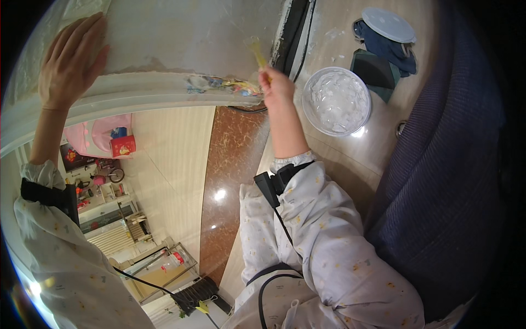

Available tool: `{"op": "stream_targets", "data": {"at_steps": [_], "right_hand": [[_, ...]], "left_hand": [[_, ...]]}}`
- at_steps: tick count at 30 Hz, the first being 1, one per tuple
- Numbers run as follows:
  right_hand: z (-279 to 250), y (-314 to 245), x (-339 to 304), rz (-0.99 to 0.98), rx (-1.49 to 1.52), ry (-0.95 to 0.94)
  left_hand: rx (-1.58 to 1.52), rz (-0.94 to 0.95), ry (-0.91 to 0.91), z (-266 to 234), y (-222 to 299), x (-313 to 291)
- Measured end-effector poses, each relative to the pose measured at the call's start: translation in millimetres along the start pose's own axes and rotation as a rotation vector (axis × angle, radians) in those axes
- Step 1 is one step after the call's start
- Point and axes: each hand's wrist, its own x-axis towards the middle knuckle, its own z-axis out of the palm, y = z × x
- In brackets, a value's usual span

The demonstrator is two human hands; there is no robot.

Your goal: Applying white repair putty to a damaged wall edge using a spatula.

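My left hand (70, 63) lies flat with fingers stretched on the pale grey wall surface (164, 33) at the upper left. Closed round a slim yellow tool with a flared end (257, 50) is my right hand (276, 86), near the wall's dark edge. The tool's head is blurred, so I cannot tell a brush from a scraper; it is at or close to the wall. Just left of this hand runs a ragged strip of crumpled, coloured material (222, 85) along the wall's lower edge. To its right stands a white bucket (307, 104) holding white chunks and clear plastic.
Beyond the bucket lie a dark green box (375, 71), dark blue cloth (383, 44) and a white lid (389, 24). A dark ribbed fabric (444, 159) hangs at right. A brown marbled floor strip (233, 159) crosses the doorway; shelves and a pink item (96, 137) show beyond.
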Motion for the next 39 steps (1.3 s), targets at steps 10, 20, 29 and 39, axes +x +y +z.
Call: {"op": "stream_targets", "data": {"at_steps": [10, 20, 29, 39], "right_hand": [[-54, 25, -31, 0.124, -0.084, 0.091], [4, -10, 10, -0.114, -0.010, -0.106], [-83, 39, -20, 0.033, -0.197, 0.065], [1, -6, 3, -0.222, -0.059, -0.144]], "left_hand": [[0.013, -0.015, -0.066, 2, -3, -4], [-0.007, 0.009, -0.018, -1, 0, 2], [0.011, -0.016, -0.071, -1, -4, -7], [-0.001, -0.002, -0.068, 3, -4, -3]]}}
